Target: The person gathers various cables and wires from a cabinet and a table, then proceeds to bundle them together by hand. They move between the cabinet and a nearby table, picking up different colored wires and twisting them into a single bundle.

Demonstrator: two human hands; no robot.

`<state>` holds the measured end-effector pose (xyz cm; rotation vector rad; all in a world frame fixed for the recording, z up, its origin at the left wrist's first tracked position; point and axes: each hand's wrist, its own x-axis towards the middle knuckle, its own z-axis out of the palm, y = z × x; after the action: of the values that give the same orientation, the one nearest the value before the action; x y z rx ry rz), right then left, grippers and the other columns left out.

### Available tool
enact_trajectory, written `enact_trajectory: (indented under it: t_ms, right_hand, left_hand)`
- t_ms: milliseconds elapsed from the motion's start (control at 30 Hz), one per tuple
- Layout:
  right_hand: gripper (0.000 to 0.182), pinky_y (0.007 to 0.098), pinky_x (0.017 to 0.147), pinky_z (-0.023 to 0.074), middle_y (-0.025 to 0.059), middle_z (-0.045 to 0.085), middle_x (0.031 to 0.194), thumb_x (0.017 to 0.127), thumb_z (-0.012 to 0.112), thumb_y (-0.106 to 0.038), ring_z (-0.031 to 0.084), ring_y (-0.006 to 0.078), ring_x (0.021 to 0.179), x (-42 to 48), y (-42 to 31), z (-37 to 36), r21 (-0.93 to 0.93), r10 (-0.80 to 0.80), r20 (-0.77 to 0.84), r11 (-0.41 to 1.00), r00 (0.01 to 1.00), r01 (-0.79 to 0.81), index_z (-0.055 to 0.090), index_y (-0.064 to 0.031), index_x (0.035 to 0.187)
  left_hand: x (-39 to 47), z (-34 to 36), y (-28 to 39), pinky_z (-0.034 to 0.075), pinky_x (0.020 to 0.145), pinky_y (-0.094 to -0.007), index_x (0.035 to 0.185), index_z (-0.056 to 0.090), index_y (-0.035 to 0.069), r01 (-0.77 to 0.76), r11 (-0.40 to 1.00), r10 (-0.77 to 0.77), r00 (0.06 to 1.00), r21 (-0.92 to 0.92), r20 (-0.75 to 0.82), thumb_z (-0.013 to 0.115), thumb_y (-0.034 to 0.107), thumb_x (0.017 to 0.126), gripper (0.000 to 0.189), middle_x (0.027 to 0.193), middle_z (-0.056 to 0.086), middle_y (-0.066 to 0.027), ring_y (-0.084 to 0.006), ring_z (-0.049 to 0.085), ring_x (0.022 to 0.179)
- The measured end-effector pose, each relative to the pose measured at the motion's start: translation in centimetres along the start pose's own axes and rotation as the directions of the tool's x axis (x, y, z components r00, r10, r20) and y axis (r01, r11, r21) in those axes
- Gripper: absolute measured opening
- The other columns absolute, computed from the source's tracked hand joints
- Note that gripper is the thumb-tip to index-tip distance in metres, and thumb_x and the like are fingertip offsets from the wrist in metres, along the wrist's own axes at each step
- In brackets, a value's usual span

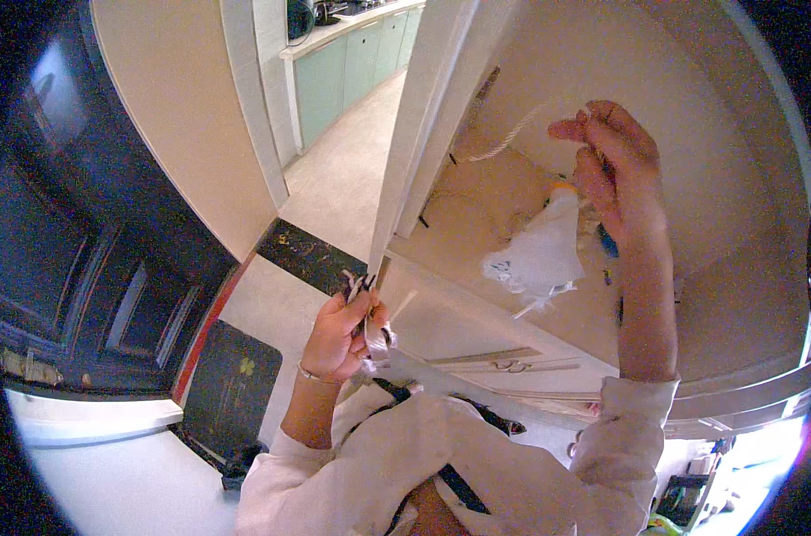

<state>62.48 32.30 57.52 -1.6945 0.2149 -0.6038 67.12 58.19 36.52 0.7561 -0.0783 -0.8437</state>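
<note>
My left hand (341,335) is closed around a bundle of small items (372,331), some dark and some whitish; what they are I cannot tell. My right hand (613,147) is raised over the cabinet compartment with bent fingers, thumb and fingertips close together. A twisted whitish cord (509,137) curves near its fingertips; whether the fingers hold it I cannot tell. Below my right hand lies a crumpled white plastic bag (546,248) on the compartment's bottom, with an orange thing (565,187) at its top.
Small dark items (423,221) lie by the compartment's left edge, and a blue item (607,240) is beside my right forearm. A cabinet door with a handle (509,366) is below. To the left are dark floor mats (234,388), a dark panelled door (63,268) and green kitchen cabinets (345,67).
</note>
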Motion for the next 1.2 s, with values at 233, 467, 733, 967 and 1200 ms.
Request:
enact_trajectory:
  t_ms: [233, 467, 733, 967, 1200]
  right_hand:
    - [0.014, 0.0384, 0.052, 0.0449, 0.0118, 0.058, 0.076, 0.079, 0.055, -0.01, 0.058, 0.0278, 0.067, -8.5, 4.9, 6.1, -0.383, -0.012, 0.723, 0.825, 0.691, 0.415, 0.052, -0.0035, 0.091]
    - [0.011, 0.0415, 0.055, 0.0451, 0.0161, 0.055, 0.074, 0.083, 0.049, -0.012, 0.058, 0.0344, 0.068, -11.7, 8.2, 9.0, -0.561, 0.283, 0.752, 0.749, 0.595, 0.353, 0.044, -0.0039, 0.089]
    - [0.003, 0.0244, 0.045, 0.0376, 0.0072, 0.06, 0.074, 0.081, 0.052, -0.002, 0.046, 0.007, 0.052, -10.4, 9.4, 8.8, -0.438, -0.018, 0.475, 0.862, 0.88, 0.254, 0.05, -0.002, 0.084]
    - [0.009, 0.0349, 0.054, 0.0453, 0.0117, 0.054, 0.07, 0.078, 0.057, -0.004, 0.055, 0.0281, 0.062, -11.9, 10.3, 8.8, -0.353, -0.237, 0.696, 0.709, 0.678, 0.611, 0.052, -0.002, 0.085]
    - [0.008, 0.0377, 0.056, 0.0458, 0.0133, 0.055, 0.072, 0.079, 0.056, -0.008, 0.057, 0.03, 0.065, -12.3, 12.3, 8.9, -0.399, 0.021, 0.727, 0.826, 0.686, 0.398, 0.053, -0.0026, 0.084]
  left_hand:
    - [1.0, 1.6, 1.0, 0.023, 0.031, -0.0179, 0.081, 0.048, 0.008, 0.067, 0.99, -0.064, 0.998, -0.126, 0.027, 0.046, 0.015, 0.087, 0.009, 0.091, 0.064, -0.0155, -0.002, 0.031, 0.035]
    - [1.2, 1.7, 0.4, 0.023, 0.031, -0.019, 0.075, 0.05, 0.008, 0.11, 0.981, -0.116, 0.993, -0.161, -0.025, 0.048, 0.017, 0.086, 0.015, 0.073, 0.062, -0.0091, -0.0043, 0.031, 0.034]
    - [-0.7, 0.6, -1.6, 0.021, 0.029, -0.0205, 0.072, 0.054, 0.006, 0.164, 0.986, -0.156, 0.966, 0.023, -0.207, 0.05, 0.017, 0.084, 0.017, 0.057, 0.054, -0.0019, -0.004, 0.033, 0.034]
    - [0.1, 0.4, -3.0, 0.027, 0.029, -0.0192, 0.084, 0.051, 0.006, 0.131, 0.974, -0.154, 0.981, -0.185, -0.115, 0.052, 0.018, 0.085, 0.012, 0.067, 0.059, -0.003, -0.0036, 0.035, 0.034]
    - [1.6, -1.6, -0.4, 0.02, 0.032, -0.0194, 0.079, 0.055, 0.006, 0.052, 0.958, -0.069, 0.996, -0.28, -0.051, 0.044, 0.028, 0.091, 0.027, 0.048, 0.045, 0.0033, -0.0039, 0.027, 0.033]
